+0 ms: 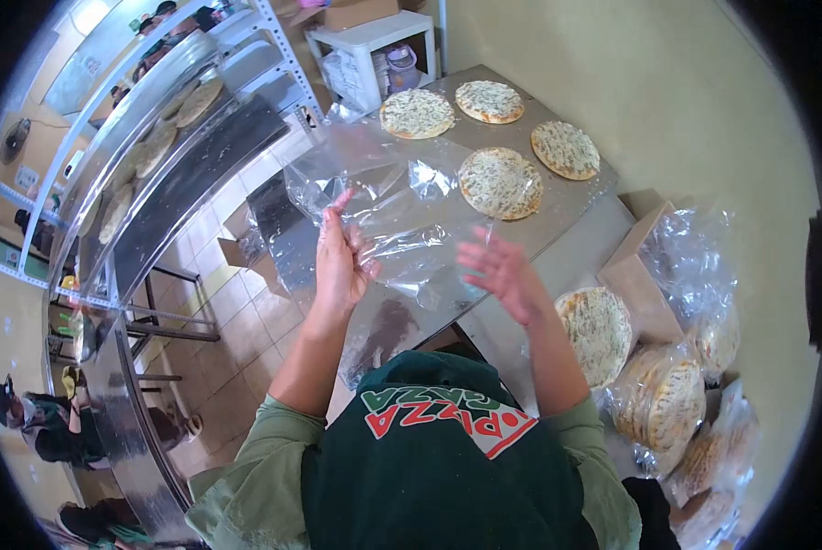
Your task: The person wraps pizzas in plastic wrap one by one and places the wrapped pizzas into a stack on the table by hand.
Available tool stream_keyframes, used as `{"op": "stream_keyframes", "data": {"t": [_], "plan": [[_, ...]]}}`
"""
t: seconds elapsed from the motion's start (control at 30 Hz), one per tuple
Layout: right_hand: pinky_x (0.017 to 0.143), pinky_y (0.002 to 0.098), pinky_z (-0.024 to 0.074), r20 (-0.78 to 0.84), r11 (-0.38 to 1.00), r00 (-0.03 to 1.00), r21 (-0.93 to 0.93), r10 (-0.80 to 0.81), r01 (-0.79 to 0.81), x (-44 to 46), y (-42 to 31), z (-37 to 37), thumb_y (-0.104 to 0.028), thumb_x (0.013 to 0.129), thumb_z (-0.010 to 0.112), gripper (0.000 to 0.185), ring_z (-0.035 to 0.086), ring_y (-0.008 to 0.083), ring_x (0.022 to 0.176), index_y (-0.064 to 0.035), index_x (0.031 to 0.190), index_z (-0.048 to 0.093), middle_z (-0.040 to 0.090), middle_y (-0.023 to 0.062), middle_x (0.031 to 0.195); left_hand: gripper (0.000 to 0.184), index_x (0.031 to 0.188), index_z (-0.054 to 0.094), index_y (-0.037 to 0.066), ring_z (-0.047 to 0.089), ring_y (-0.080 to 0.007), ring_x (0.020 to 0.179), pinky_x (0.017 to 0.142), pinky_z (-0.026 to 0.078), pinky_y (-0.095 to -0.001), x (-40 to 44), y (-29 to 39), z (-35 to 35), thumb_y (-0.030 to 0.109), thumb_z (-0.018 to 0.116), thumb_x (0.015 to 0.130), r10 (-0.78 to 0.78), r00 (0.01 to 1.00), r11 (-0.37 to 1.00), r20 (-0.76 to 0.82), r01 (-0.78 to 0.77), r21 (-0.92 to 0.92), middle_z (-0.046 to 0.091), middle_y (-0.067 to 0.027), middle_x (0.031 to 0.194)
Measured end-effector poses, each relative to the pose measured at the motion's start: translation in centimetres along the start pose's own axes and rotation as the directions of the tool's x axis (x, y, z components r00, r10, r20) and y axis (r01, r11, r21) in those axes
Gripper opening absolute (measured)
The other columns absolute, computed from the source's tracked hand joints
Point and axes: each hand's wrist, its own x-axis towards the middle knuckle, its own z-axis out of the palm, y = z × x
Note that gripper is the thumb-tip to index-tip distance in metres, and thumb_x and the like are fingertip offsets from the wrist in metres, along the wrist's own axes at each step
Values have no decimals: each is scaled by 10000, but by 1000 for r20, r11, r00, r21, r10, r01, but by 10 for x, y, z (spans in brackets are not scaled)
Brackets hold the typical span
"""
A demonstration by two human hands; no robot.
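Note:
A large clear plastic bag [397, 197] is spread out in front of me above the metal table. My left hand [339, 261] grips its near left side, with the fingers partly seen through the film. On the other side my right hand [507, 275] has its fingers spread, slightly blurred, close to the bag's right edge; whether it touches the film I cannot tell. Just beyond the bag lies a cheese-topped pizza [501, 183]. Behind it are more pizzas, one at the back left [417, 114], one at the back [490, 102] and one at the right [565, 150].
Another pizza [594, 335] lies right of my right forearm, beside bagged pizza stacks [660, 399] and a cardboard box [640, 275] with plastic bags. A white shelf [374, 41] stands behind the table [557, 229]. Left are a rack [287, 55] and people at another counter [140, 440].

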Motion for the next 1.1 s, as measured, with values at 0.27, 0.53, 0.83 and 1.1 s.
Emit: {"op": "stream_keyframes", "data": {"t": [0.27, 0.53, 0.83, 1.1], "plan": [[1020, 433, 293, 358, -145, 685, -926, -635, 349, 14, -16, 43, -239, 797, 620, 578, 400, 318, 1212, -127, 1312, 383, 341, 211, 1341, 435, 1184, 460, 105, 428, -87, 436, 355, 364, -275, -19, 5, -15, 445, 349, 937, 38, 964, 990, -265, -1, 140, 398, 32, 584], [982, 366, 363, 280, 612, 942, -783, 186, 112, 57, 17, 65, -197, 910, 480, 358, 508, 248, 1115, -92, 1253, 465, 521, 192, 1195, 357, 1104, 402, 78, 554, -163, 675, 566, 471, -271, -36, 22, -11, 362, 489, 907, -10, 925, 981, -380, -64, -182, 515, -106, 927], [925, 352, 430, 93, 960, 957, -81, 274, -267, 62, 53, 92, -263, 954, 393, 386, 542, 234, 1076, 18, 1211, 462, 541, 153, 1169, 196, 970, 537, 16, 532, -75, 612, 480, 422, -219, -37, -16, -45, 109, 621, 819, 402, 912, 349, 77, -231, 908, 548, -23, 680], [726, 266, 471, -32, 645, 994, -762, -108, 46, 60, 90, 93, -72, 786, 581, 319, 575, 129, 773, -21, 1097, 531, 597, 60, 878, 192, 924, 567, 25, 605, -143, 685, 622, 532, -279, -38, -7, -83, 197, 485, 910, -143, 981, 961, -128, 169, 218, 604, -41, 718]]}}
